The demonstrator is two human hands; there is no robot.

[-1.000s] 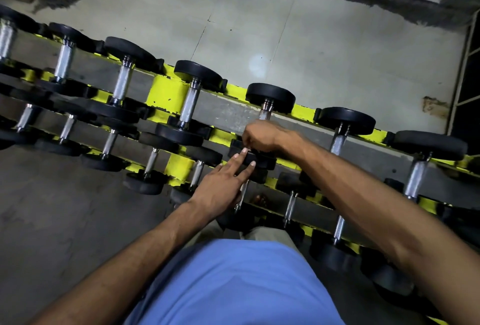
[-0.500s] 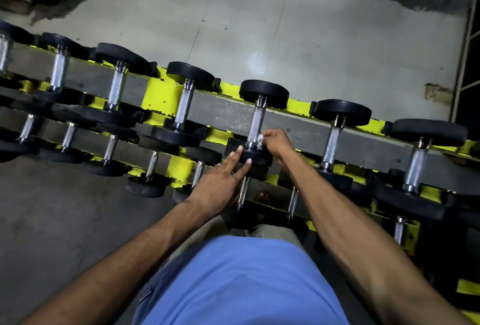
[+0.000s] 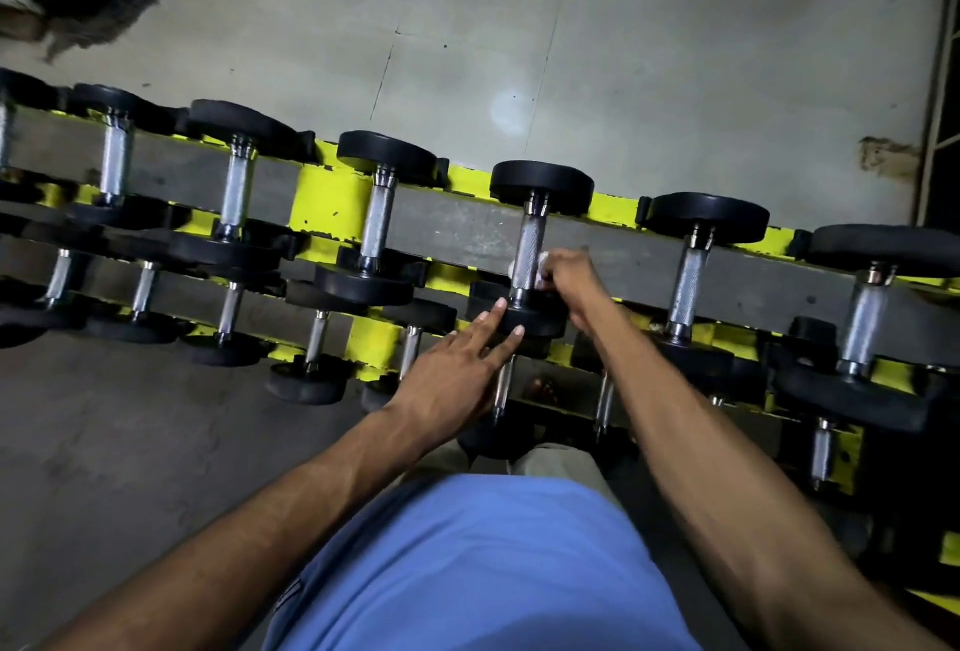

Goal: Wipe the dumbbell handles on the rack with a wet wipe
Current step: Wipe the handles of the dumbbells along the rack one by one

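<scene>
On the top tier of the chipped yellow-and-grey rack (image 3: 322, 198), the middle dumbbell (image 3: 540, 185) has a knurled chrome handle (image 3: 529, 245) between round matte-black heads. The right hand (image 3: 574, 281) has its grip clenched on a crumpled white wet wipe (image 3: 543, 263) pressed to the handle's near end. The left hand (image 3: 457, 369), grip released, rests straight fingertips on the near head.

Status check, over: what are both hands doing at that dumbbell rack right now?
Right hand holds wipe on top-row handle. Left hand flat, touching that dumbbell's near head. Nothing in the way.
</scene>
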